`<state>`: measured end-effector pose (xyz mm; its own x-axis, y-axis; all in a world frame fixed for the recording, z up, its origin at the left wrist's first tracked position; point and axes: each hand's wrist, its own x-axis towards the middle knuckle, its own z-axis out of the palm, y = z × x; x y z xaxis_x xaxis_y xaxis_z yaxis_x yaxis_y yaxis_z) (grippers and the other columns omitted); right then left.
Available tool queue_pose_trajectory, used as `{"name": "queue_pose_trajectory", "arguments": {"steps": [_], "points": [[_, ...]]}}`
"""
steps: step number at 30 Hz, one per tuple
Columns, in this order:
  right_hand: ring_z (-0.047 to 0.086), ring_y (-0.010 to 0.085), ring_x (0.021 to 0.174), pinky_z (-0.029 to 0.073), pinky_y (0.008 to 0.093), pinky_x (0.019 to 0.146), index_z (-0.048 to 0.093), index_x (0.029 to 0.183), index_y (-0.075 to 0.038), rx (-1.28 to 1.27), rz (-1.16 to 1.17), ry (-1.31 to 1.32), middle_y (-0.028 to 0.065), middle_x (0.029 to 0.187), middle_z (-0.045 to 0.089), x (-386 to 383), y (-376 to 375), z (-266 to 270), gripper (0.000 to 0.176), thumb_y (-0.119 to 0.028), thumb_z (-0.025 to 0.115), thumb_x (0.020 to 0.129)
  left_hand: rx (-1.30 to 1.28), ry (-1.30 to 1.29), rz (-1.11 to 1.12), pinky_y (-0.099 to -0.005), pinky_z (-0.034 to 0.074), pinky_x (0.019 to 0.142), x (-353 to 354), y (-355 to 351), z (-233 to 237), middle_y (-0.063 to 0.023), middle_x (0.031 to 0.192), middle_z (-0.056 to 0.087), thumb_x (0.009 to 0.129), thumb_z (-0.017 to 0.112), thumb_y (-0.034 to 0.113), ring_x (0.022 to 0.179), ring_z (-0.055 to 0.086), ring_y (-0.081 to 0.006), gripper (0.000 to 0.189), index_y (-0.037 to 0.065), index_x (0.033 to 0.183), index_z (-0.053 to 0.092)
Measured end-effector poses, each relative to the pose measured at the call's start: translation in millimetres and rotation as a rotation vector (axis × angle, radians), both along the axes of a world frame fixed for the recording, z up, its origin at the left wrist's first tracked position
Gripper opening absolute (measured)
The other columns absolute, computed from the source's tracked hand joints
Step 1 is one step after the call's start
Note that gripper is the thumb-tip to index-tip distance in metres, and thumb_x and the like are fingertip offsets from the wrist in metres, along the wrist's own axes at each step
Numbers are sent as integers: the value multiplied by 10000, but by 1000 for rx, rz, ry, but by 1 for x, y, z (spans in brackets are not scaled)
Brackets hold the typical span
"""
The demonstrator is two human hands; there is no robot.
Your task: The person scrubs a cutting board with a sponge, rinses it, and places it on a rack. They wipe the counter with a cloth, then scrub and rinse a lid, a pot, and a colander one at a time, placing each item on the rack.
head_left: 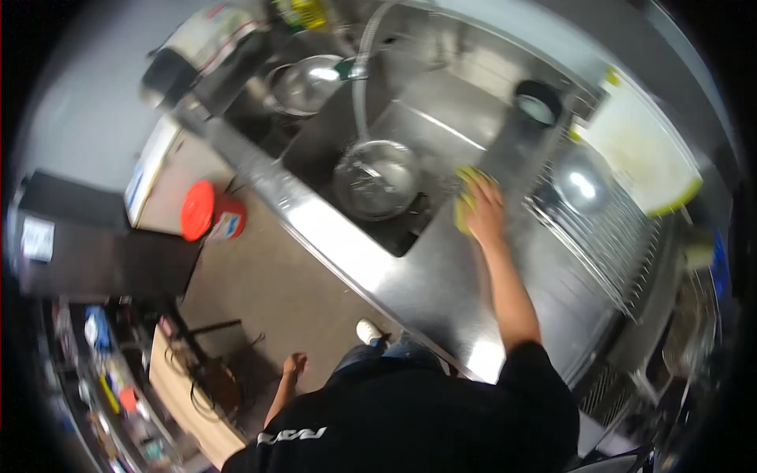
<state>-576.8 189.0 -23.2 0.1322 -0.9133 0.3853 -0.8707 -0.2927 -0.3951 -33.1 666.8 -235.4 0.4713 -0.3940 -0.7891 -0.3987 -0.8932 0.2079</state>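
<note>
My right hand (484, 203) presses a yellow-green cloth (461, 216) onto the steel counter (451, 272), just right of the sink basin (441, 108). Parts of the cloth show beyond the fingertips and along the side of the hand. Down by my side, away from the counter, hangs my left hand (295, 364), its fingers loosely bent and nothing visible in them. In the basin a round metal bowl (377, 180) sits under a hose (363, 102), with what looks like water in it.
To the right, a wire rack (587, 244) carries a shiny metal bowl (582, 180) beside a white cutting board (643, 142). A dark round container (538, 103) stands at the back. Another metal bowl (311, 85) is at the left. A red bucket (229, 217) stands below.
</note>
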Motion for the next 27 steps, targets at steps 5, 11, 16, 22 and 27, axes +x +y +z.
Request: {"name": "queue_pose_trajectory", "arguments": {"steps": [5,11,16,22,27], "points": [[241,431,1283,195,497,1068,342,1309,41,172,65,12,255,1364,297,-25,155,21,672,-247,580,750,-241,85,9,-299,516,642,-6,-43,22,-86,832,678,829,579,247,716,663,-185,280,87,1056,618],[194,461,1293,187,564,1043,345,1299,61,388,114,51,273,1377,261,28,250,37,766,-399,614,749,-188,-37,-235,-312,524,662,-26,-110,70,-109,880,673,824,570,258,733,664,-215,297,86,1062,617],[253,446,1265,221,565,1027,435,1242,32,224,276,112,223,1362,319,135,208,21,709,-453,608,755,-247,21,-319,-341,519,700,-14,-148,55,-122,894,671,806,572,263,750,662,-224,304,93,1053,624],[305,430,1229,236,554,1024,520,1186,22,77,180,147,198,1336,357,302,106,18,660,-482,584,765,-302,84,-250,-329,521,693,26,-179,42,-124,845,676,798,586,232,746,663,-213,288,90,1045,628],[308,427,1230,236,550,1021,517,1191,23,4,72,158,192,1331,372,447,17,13,685,-511,566,765,-349,174,-126,-297,520,645,109,-159,15,-118,840,679,794,582,142,716,656,-166,259,69,1038,631]]}}
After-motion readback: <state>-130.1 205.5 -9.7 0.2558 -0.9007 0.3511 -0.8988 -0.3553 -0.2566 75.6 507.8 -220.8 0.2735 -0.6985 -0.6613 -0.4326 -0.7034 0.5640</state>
